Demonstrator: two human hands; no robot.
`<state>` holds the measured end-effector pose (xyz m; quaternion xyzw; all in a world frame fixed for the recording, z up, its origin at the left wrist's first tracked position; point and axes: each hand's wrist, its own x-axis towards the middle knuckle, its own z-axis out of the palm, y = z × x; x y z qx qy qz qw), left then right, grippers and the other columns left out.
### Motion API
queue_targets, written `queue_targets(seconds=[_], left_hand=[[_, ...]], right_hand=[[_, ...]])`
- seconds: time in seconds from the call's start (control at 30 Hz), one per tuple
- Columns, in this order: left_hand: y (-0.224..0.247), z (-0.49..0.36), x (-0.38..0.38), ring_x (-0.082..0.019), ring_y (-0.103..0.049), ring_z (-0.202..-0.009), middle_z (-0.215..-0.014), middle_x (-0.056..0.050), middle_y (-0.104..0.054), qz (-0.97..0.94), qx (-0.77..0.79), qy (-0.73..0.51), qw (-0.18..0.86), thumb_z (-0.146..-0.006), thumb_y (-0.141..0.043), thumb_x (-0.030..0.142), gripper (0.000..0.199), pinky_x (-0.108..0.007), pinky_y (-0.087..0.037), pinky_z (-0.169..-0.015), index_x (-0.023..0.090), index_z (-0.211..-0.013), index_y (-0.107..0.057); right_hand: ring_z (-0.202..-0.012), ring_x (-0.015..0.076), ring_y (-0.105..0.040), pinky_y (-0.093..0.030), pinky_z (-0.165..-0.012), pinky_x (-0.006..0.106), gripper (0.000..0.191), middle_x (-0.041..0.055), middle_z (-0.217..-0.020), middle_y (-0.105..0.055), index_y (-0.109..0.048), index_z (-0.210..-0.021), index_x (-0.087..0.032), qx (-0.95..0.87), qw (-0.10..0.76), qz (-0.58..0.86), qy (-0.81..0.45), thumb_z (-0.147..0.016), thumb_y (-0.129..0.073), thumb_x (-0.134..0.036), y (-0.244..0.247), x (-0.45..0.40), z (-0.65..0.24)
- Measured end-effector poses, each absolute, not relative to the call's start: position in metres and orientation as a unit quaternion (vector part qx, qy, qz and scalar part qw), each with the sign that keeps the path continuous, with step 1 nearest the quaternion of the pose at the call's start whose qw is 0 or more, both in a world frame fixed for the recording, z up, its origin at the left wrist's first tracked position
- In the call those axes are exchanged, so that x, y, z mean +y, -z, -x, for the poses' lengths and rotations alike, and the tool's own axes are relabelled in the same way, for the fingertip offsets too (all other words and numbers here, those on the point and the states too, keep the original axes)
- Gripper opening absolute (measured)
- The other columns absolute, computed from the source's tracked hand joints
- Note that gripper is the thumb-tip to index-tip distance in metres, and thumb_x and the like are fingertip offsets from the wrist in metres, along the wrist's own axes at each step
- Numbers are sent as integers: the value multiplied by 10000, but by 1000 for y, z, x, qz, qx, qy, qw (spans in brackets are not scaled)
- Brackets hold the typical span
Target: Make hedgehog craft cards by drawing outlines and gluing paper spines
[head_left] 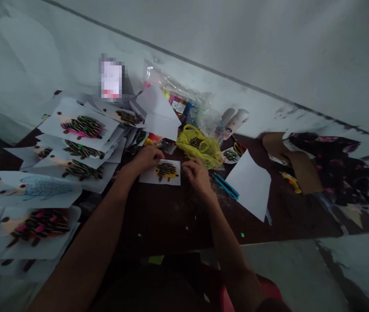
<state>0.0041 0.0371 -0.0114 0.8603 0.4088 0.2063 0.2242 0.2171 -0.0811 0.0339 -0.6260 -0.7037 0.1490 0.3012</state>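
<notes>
Roughly mid-table, I read the left hand [147, 158] and right hand [197, 175] at a hedgehog card [168, 172] on the dark table [171, 221]. Left fingers lie pressed together, right fingers curl near its edge; pinch unclear, dim view. Blue scissors [226, 186] just right.

No legible text or numbers. Pixelated label [112, 79] at far left: unreadable. Print on packets inside plastic bag [179, 102]: too small to read.
</notes>
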Motion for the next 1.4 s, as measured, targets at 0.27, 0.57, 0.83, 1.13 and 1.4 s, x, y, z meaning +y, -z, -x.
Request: queue_targets(seconds=[0.27, 0.57, 0.83, 1.13, 1.4], left_hand=[[10, -4, 37, -175, -643, -809, -879, -55, -749, -857, 411, -203, 234, -716, -533, 103, 318, -259, -482, -752, 176, -890, -789], [9, -5, 35, -183, -645, -805, -864, -60, -743, -855, 411, -215, 232, -723, -537, 83, 300, -268, -487, -751, 173, -864, -786], [12, -5, 37, -185, -642, -813, -873, -61, -743, -852, 413, -217, 238, -708, -540, 82, 298, -269, -486, -758, 179, -849, -785], [10, -3, 38, -176, -637, -808, -868, -58, -744, -857, 400, -210, 247, -703, -526, 93, 328, -258, -469, -732, 174, -891, -782], [10, -4, 38, -170, -634, -790, -862, -55, -747, -858, 403, -207, 242, -708, -524, 100, 326, -251, -464, -718, 170, -892, -784]], right_hand=[[-897, 187, -637, -486, -819, 291, 301, 80, -982, -696, -747, -1063, -199, -720, 283, 613, -161, -954, -467, -204, -26, -96, -204], [-866, 183, -655, -498, -810, 292, 172, 58, -934, -718, -735, -911, -208, -698, 313, 624, -159, -901, -566, -180, -20, -102, -205], [-873, 184, -663, -485, -806, 283, 182, 61, -954, -723, -729, -954, -211, -722, 277, 622, -126, -913, -560, -156, -16, -106, -197], [-864, 183, -652, -468, -773, 264, 178, 67, -957, -705, -718, -985, -211, -727, 220, 644, -94, -939, -548, -189, -17, -100, -191], [-838, 170, -650, -445, -733, 250, 156, 60, -922, -706, -716, -957, -197, -745, 212, 630, -59, -934, -562, -183, -14, -96, -188]])
